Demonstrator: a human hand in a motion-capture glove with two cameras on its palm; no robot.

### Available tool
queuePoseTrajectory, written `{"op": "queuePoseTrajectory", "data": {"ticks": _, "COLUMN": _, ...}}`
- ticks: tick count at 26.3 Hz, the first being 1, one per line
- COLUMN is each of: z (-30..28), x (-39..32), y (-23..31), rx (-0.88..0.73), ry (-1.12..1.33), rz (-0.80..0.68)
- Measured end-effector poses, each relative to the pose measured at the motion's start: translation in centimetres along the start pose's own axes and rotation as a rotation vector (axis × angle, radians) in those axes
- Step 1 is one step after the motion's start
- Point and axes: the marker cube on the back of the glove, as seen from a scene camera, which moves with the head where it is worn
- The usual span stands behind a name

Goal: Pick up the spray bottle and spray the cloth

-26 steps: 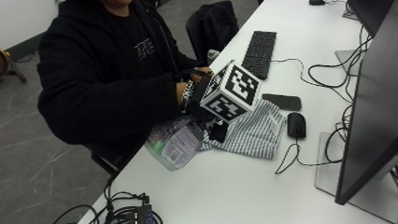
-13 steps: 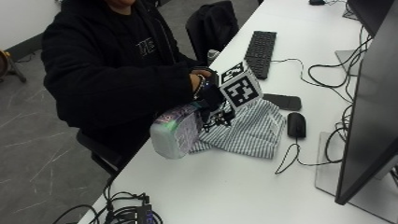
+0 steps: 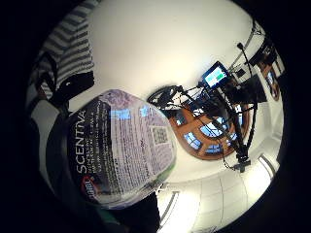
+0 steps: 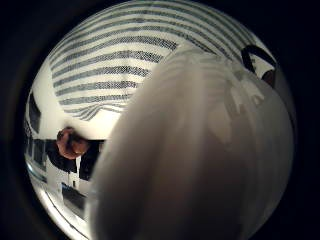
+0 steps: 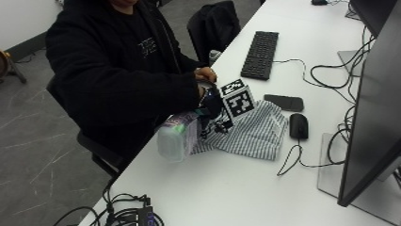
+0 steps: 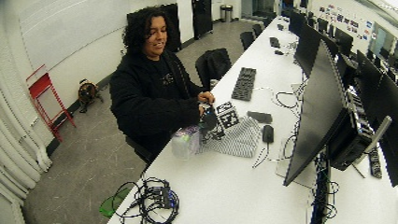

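Observation:
In the outside view, my gloved right hand point(image 5: 210, 107) grips the top of the spray bottle point(image 5: 177, 139), a clear bottle with a purple label that stands tilted at the table's near edge. The striped cloth point(image 5: 253, 134) lies crumpled on the table just beside the bottle, under and past the hand. The person's bare hand point(image 5: 205, 74) hovers close behind the glove. The labelled side of the bottle point(image 3: 121, 145) fills the little finger side palm view. The bottle's pale body point(image 4: 200, 150) fills the thumb side view, with the cloth point(image 4: 110, 65) beyond it.
On the white table point(image 5: 238, 188), a black phone point(image 5: 283, 102) and a mouse point(image 5: 298, 125) lie just past the cloth, and a keyboard point(image 5: 260, 54) lies farther back. A monitor point(image 5: 370, 103) stands at the right with cables around it. A cable bundle point(image 5: 125, 216) lies at the front corner.
The bottle lay flat by the cloth a second ago. My gloved hand has since tipped it up onto its base end and shifted slightly toward the cloth.

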Motion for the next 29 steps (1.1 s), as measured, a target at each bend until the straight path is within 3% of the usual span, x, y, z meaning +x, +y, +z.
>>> {"op": "queuePoseTrajectory", "data": {"ticks": 5, "z": -1.1, "x": -0.4, "y": 1.1, "rx": 0.068, "ry": -0.031, "rz": -0.031}}
{"op": "queuePoseTrajectory", "data": {"ticks": 12, "z": -7.5, "x": -1.0, "y": 6.3, "rx": 0.436, "ry": -0.232, "rz": -0.156}}
{"op": "queuePoseTrajectory", "data": {"ticks": 22, "z": -15.6, "x": -6.4, "y": 9.2, "rx": 0.823, "ry": -0.72, "rz": -0.642}}
{"op": "queuePoseTrajectory", "data": {"ticks": 29, "z": -18.6, "x": -10.8, "y": 7.4, "rx": 1.084, "ry": -1.058, "rz": -0.862}}
